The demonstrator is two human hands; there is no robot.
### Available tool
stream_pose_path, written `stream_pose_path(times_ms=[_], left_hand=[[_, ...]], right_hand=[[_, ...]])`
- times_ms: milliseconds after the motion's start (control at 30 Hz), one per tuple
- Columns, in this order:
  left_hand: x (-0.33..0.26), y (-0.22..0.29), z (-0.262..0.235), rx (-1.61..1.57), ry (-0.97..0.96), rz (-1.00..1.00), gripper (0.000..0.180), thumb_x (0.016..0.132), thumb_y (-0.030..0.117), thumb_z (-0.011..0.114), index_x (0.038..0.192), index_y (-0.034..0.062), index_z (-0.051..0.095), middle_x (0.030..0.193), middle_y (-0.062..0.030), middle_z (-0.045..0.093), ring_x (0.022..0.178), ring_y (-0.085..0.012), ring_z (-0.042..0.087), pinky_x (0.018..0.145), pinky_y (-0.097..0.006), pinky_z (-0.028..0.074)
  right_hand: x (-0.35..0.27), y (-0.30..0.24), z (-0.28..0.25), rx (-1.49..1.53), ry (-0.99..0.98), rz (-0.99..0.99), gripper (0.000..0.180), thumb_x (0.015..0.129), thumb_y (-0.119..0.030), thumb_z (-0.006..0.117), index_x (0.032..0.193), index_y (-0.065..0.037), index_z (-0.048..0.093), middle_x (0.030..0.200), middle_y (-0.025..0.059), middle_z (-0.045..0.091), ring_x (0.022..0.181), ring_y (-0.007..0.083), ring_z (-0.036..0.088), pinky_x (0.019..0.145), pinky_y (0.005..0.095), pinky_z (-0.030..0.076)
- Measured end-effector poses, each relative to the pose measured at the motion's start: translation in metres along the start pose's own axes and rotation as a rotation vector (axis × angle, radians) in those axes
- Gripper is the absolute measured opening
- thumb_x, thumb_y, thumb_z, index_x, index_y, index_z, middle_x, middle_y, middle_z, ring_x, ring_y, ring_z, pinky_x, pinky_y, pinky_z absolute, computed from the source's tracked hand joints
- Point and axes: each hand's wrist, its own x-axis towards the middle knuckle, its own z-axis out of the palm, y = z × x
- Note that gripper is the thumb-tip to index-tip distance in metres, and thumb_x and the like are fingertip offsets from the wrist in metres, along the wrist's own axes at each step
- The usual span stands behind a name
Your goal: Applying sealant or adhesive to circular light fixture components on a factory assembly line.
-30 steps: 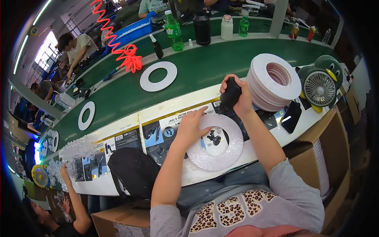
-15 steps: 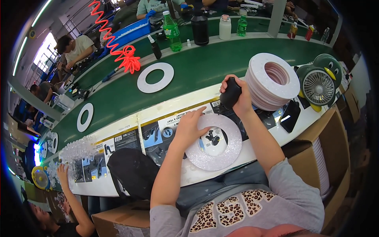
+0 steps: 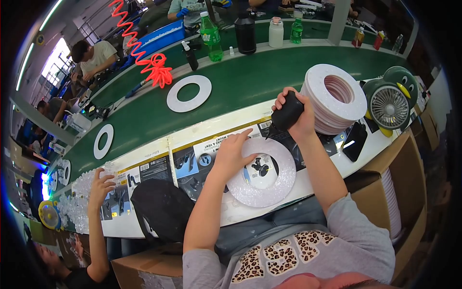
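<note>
A white speckled flat ring (image 3: 278, 189) lies on the printed sheets in front of me. My left hand (image 3: 232, 156) rests on its left side, fingers stretched out and thumb reaching toward the hole. Through the hole a printed picture shows. My right hand (image 3: 306, 119) is wrapped round a black, rounded hand-held object (image 3: 288, 111) with a thin tip pointing down at the ring's upper edge; its exact kind I cannot make out. Just right of that hand stands a tall stack of similar white rings (image 3: 315, 103).
A green penguin-shaped fan (image 3: 391, 103) and a black phone (image 3: 354, 142) sit at the right. Two rings (image 3: 202, 102) lie on the green belt (image 3: 144, 120). A black cap (image 3: 161, 212) is left of my arm. Nearby, a co-worker's hand (image 3: 100, 188) is over clear plastic pieces (image 3: 79, 204).
My right hand has shifted slightly right and up with the black object, which is now tilted more. My left hand and the ring stay put. The co-worker's hand has moved right and up.
</note>
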Motion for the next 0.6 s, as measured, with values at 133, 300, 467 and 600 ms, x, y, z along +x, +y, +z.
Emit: stream_pose_path(times_ms=[133, 300, 467, 600], left_hand=[[0.001, 0.001, 0.000, -0.002, -0.017, -0.022, 0.074, 0.069, 0.024, 0.083, 0.134, 0.0110, 0.051, 0.106, -0.0096, 0.067, 0.102, -0.0290, 0.061, 0.093, -0.040, 0.046], [0.002, 0.001, 0.000, -0.017, -0.032, -0.037, 0.073, 0.070, 0.023, 0.082, 0.135, 0.0103, 0.050, 0.109, -0.0119, 0.066, 0.104, -0.0310, 0.060, 0.093, -0.041, 0.046], [0.002, 0.003, -0.002, -0.031, -0.056, -0.054, 0.072, 0.072, 0.022, 0.082, 0.136, 0.0097, 0.050, 0.112, -0.0145, 0.065, 0.106, -0.0330, 0.059, 0.094, -0.041, 0.046], [0.003, 0.003, -0.002, -0.038, -0.061, -0.052, 0.072, 0.072, 0.021, 0.081, 0.135, 0.0097, 0.051, 0.112, -0.0145, 0.065, 0.106, -0.0330, 0.060, 0.094, -0.041, 0.047]], right_hand=[[-0.008, 0.004, 0.009, -0.068, -0.039, -0.028, 0.029, 0.091, -0.036, 0.046, 0.096, -0.007, 0.047, 0.083, 0.0051, 0.048, 0.077, 0.0174, 0.050, 0.081, 0.0314, 0.043], [-0.011, 0.015, 0.016, -0.089, -0.001, -0.039, 0.033, 0.093, -0.038, 0.041, 0.096, -0.006, 0.048, 0.078, 0.0044, 0.047, 0.074, 0.0162, 0.048, 0.078, 0.0304, 0.042], [-0.011, 0.014, 0.019, -0.079, 0.010, -0.013, 0.037, 0.096, -0.040, 0.035, 0.091, -0.005, 0.047, 0.074, 0.0041, 0.045, 0.072, 0.0155, 0.046, 0.075, 0.0304, 0.040], [-0.011, 0.013, 0.017, -0.059, -0.031, 0.023, 0.034, 0.095, -0.037, 0.035, 0.085, -0.006, 0.044, 0.071, 0.0043, 0.044, 0.069, 0.0153, 0.044, 0.071, 0.0298, 0.039]])
